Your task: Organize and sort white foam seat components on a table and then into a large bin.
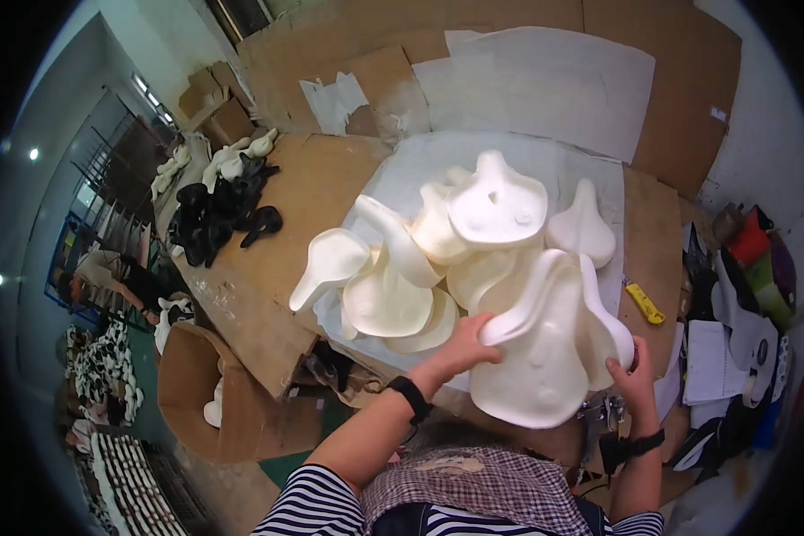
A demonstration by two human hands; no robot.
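Here's the left hand (pixel 472 347) gripping one white foam saddle pad (pixel 516 322), the right hand (pixel 632 373) pinching another pad (pixel 611 323)! Between them, at the table's (pixel 317 179) near side, a broad middle pad (pixel 536 384) points its nose away, left hand nearer.

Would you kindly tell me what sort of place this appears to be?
Probably a factory workshop: pale saddle-shaped pieces piled on a table, a heap of black pieces, and an open cardboard box.
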